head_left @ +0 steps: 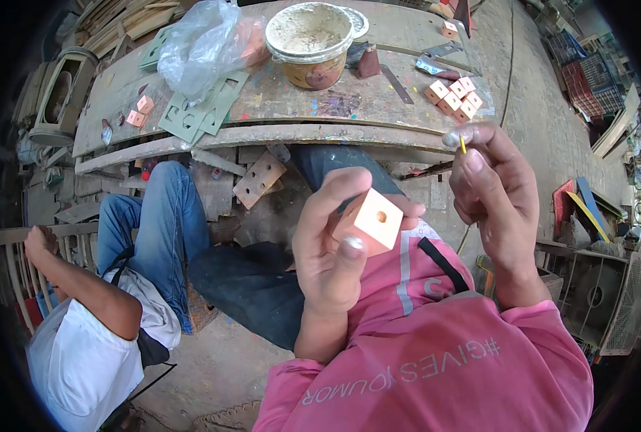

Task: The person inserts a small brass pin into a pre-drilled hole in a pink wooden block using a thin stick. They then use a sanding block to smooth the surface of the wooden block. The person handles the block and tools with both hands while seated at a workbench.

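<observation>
My left hand (326, 270) is closed around a pale wooden cube (367, 229), held in front of my chest. One face of the cube has a round hole in it, turned up toward me. Raised to the right, my right hand (506, 191) pinches a thin yellow stick (463, 145) between thumb and finger. The stick's lower part is hidden by the fingers. Several similar wooden cubes with holes (451, 99) stand grouped at the right end of the worktable, beyond my right hand.
The worn wooden table (277, 108) bears a bucket of pale paste (310, 43), a clear plastic bag (199, 50), green cut-out sheets (202, 108) and more cubes (140, 111). Another person (97, 338) sits at my left. Crates (587, 72) stand at the far right.
</observation>
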A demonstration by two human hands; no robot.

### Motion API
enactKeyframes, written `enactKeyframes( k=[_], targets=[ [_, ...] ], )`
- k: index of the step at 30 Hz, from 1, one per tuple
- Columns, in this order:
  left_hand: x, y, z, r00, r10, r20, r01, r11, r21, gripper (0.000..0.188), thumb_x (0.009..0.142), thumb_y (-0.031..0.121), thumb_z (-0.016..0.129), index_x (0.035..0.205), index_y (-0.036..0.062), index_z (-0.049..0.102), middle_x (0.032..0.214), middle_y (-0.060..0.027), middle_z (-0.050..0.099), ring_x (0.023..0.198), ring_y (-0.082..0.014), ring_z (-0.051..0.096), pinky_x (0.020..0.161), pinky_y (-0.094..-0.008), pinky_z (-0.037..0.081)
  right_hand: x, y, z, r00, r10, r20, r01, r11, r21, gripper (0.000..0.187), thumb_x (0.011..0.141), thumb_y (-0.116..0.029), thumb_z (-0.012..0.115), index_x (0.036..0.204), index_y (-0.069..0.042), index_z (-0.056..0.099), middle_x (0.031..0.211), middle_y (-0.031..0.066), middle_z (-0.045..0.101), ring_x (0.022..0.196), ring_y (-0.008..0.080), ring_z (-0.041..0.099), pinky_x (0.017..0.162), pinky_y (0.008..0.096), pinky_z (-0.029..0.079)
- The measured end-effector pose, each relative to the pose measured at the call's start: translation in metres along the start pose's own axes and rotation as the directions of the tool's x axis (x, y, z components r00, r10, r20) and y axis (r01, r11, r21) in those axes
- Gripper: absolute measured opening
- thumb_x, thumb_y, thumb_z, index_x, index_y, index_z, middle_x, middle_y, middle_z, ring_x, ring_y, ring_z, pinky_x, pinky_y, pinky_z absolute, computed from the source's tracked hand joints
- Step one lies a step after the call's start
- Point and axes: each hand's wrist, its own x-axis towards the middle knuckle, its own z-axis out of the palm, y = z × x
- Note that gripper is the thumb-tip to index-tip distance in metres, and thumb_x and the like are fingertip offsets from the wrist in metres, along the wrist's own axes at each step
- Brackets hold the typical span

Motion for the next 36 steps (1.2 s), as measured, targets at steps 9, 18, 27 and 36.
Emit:
enactKeyframes(
  k=[9, 18, 27, 36],
  targets=[
    [-0.003, -0.022, -0.016, 0.992, -0.129, 0.005, 0.105, 0.779, -0.618, 0.052, 0.085, 0.026, 0.065, 0.126, 0.0012, 0.044, 0.118, -0.0144, 0.05, 0.1, -0.0304, 0.058, 0.084, -0.0383, 0.052, -0.006, 0.007, 0.007, 0.932, -0.177, 0.315, 0.226, 0.966, -0.124, 0.048, 0.07, 0.008, 0.074, 0.11, 0.001, 0.049, 0.094, 0.0011, 0.053, 0.074, 0.0012, 0.046, 0.061, 0.0149, 0.036],
    [-0.001, -0.011, -0.007, 0.938, -0.339, 0.067, 0.318, 0.77, -0.553, 0.064, 0.076, 0.027, 0.075, 0.124, -0.0013, 0.042, 0.113, -0.0133, 0.052, 0.102, -0.0257, 0.057, 0.088, -0.0334, 0.049, -0.001, 0.014, 0.017, 0.928, -0.339, 0.156, 0.365, 0.911, -0.193, 0.034, 0.078, 0.005, 0.067, 0.108, 0.004, 0.052, 0.093, 0.0084, 0.059, 0.082, 0.0085, 0.059, 0.068, 0.0199, 0.046],
    [-0.002, -0.01, -0.014, 0.979, -0.183, -0.085, 0.15, 0.942, -0.301, 0.061, 0.064, 0.017, 0.083, 0.113, -0.002, 0.052, 0.111, -0.0164, 0.058, 0.104, -0.0211, 0.058, 0.087, -0.0334, 0.05, 0.0, -0.021, 0.0, 0.792, -0.32, 0.519, 0.595, 0.594, -0.542, 0.022, 0.073, 0.004, 0.064, 0.095, 0.0, 0.066, 0.064, 0.01, 0.056, 0.05, 0.022, 0.052, 0.047, 0.0311, 0.04],
    [-0.003, 0.002, -0.001, 0.988, -0.055, -0.141, 0.052, 0.998, -0.025, 0.057, 0.069, 0.019, 0.081, 0.112, -0.0052, 0.053, 0.104, -0.0188, 0.061, 0.096, -0.021, 0.062, 0.084, -0.0305, 0.05, 0.003, -0.031, 0.0, 0.718, -0.286, 0.634, 0.686, 0.44, -0.579, 0.029, 0.066, 0.006, 0.067, 0.094, 0.0, 0.066, 0.057, 0.0069, 0.05, 0.044, 0.0186, 0.05, 0.041, 0.0299, 0.035]
  ],
)
